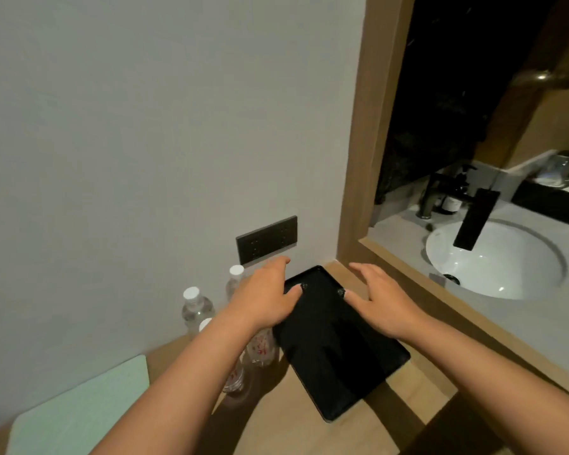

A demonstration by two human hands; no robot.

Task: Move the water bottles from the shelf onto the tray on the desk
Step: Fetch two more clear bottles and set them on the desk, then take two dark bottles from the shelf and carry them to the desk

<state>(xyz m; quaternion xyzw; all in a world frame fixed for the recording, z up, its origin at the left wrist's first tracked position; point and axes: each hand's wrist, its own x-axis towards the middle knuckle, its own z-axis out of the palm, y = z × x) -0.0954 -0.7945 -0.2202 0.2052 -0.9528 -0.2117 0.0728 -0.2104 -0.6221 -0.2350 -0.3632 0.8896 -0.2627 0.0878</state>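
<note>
A black rectangular tray (335, 366) lies on the wooden desk (276, 418), with nothing on it. Both my hands hover over its far end with fingers spread. My left hand (266, 297) is above the tray's left edge, my right hand (380, 297) above its right edge; each thumb points inward over the tray. Several clear water bottles with white caps stand on the desk just left of the tray, by the wall: one (196, 310) in full view, another (234, 282) behind my left hand, others partly hidden under my left forearm.
A dark socket panel (266, 239) is on the grey wall behind the tray. To the right, a wooden frame (358, 178) opens onto a white sink (493, 261) with a black tap (473, 218). A pale green chair back (79, 412) is at lower left.
</note>
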